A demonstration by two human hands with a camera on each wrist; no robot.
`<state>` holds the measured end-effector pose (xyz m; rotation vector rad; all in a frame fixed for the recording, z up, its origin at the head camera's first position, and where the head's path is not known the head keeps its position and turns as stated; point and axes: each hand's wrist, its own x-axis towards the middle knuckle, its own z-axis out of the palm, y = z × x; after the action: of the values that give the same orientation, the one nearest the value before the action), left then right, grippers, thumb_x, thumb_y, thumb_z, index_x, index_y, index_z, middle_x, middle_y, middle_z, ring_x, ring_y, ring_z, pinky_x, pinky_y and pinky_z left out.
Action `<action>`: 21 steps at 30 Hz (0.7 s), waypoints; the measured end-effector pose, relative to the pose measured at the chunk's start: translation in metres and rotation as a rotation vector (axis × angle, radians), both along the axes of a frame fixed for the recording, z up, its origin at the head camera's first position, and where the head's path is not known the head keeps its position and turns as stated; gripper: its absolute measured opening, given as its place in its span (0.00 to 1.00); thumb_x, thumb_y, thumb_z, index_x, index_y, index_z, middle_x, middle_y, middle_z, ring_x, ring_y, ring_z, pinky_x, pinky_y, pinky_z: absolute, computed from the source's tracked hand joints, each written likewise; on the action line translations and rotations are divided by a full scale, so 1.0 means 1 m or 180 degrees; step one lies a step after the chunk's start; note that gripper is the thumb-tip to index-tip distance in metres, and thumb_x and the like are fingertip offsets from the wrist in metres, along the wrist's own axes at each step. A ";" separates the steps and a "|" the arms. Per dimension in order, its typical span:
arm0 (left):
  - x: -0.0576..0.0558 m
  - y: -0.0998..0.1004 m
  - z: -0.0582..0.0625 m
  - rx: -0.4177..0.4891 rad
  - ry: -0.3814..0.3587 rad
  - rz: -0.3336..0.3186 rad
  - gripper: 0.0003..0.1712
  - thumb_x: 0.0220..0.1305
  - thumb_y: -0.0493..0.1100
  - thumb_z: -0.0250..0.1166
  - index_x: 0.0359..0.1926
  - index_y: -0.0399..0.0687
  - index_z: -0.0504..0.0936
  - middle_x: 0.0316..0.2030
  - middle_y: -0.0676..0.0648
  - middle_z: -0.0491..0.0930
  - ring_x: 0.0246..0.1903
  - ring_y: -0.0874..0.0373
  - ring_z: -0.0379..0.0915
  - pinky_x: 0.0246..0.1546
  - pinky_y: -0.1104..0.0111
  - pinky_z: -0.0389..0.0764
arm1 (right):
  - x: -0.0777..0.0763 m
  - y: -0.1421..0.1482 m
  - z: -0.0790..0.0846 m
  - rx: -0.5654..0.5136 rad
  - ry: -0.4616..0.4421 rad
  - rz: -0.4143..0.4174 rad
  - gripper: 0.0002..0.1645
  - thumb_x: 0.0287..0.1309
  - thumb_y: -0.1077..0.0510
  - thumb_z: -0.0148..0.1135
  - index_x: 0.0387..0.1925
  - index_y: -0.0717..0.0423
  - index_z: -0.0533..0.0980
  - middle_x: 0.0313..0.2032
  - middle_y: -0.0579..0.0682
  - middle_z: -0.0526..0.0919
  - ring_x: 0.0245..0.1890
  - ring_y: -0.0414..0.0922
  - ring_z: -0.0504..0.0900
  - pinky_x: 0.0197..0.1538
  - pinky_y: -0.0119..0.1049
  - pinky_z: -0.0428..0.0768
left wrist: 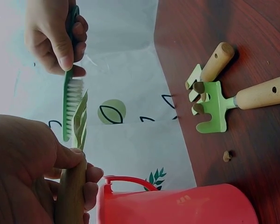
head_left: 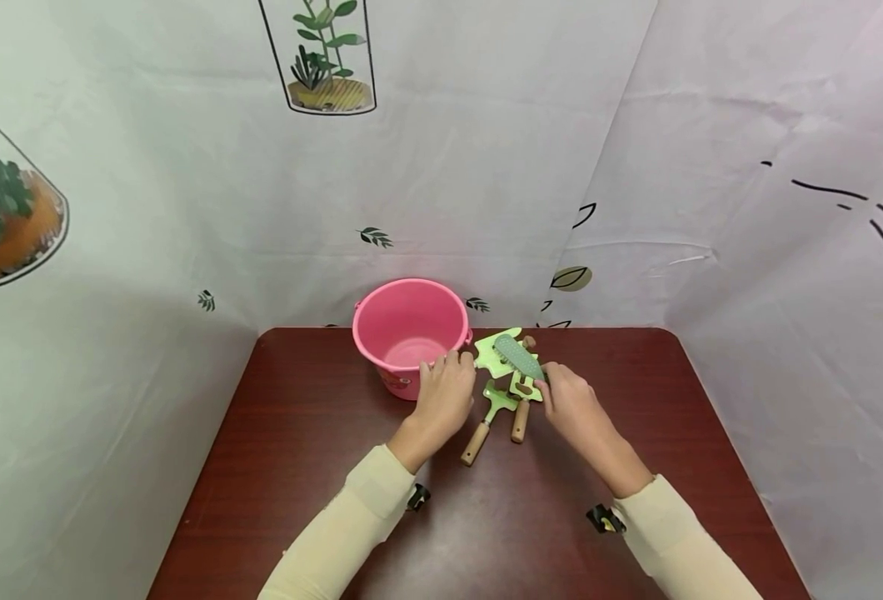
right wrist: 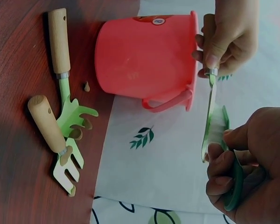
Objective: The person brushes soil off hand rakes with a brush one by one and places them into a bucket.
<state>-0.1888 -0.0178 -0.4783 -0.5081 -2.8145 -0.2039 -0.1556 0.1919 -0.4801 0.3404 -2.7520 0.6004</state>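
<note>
My left hand [head_left: 447, 392] grips the wooden handle of a small light-green garden trowel [head_left: 491, 355], its blade raised above the table. In my right hand [head_left: 572, 402] is a green scrubbing brush [head_left: 518, 357] with white bristles [left wrist: 75, 98]. The bristles face the trowel blade and lie right at it in both wrist views. Below, on the table, rest a green hand rake [left wrist: 213, 109] and a light-green hand fork [right wrist: 71, 169], both wooden-handled, their heads close together. Small brown clumps [right wrist: 75, 134] lie on and around these heads.
A pink bucket [right wrist: 144, 56] stands upright at the back of the dark red-brown table [head_left: 299, 433], left of the tools. One loose brown clump [left wrist: 227, 156] lies near its base. White printed cloth [head_left: 486, 167] hangs behind and at both sides.
</note>
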 end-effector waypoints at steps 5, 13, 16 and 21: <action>0.001 -0.001 0.001 -0.0007 -0.0015 0.0002 0.21 0.52 0.43 0.79 0.42 0.43 0.79 0.37 0.44 0.81 0.38 0.47 0.80 0.37 0.54 0.72 | 0.000 0.005 0.001 0.0036 0.0006 -0.0085 0.09 0.71 0.63 0.61 0.45 0.68 0.76 0.36 0.60 0.82 0.35 0.55 0.84 0.36 0.51 0.83; 0.001 -0.002 0.002 0.0054 -0.0047 -0.0025 0.19 0.53 0.42 0.78 0.42 0.43 0.78 0.38 0.43 0.81 0.38 0.47 0.80 0.37 0.55 0.71 | -0.004 0.012 -0.001 0.0076 0.0046 -0.0197 0.10 0.71 0.63 0.60 0.46 0.69 0.75 0.37 0.63 0.81 0.37 0.60 0.85 0.38 0.55 0.84; 0.002 -0.003 0.002 0.0043 -0.0050 -0.0025 0.20 0.53 0.42 0.78 0.42 0.43 0.79 0.38 0.43 0.81 0.39 0.47 0.80 0.37 0.55 0.71 | -0.005 0.015 -0.002 0.0092 0.0057 -0.0201 0.10 0.71 0.63 0.60 0.46 0.69 0.75 0.37 0.63 0.81 0.37 0.60 0.85 0.38 0.55 0.84; 0.002 -0.003 0.003 0.0012 -0.0057 -0.0024 0.22 0.52 0.43 0.79 0.43 0.43 0.79 0.38 0.43 0.81 0.39 0.46 0.80 0.37 0.54 0.72 | -0.006 0.020 -0.003 0.0090 0.0108 -0.0239 0.09 0.70 0.64 0.61 0.43 0.70 0.74 0.34 0.63 0.80 0.35 0.61 0.84 0.35 0.55 0.83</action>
<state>-0.1863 -0.0206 -0.4757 -0.5188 -2.8294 -0.2161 -0.1613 0.2122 -0.4834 0.2502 -2.7296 0.5323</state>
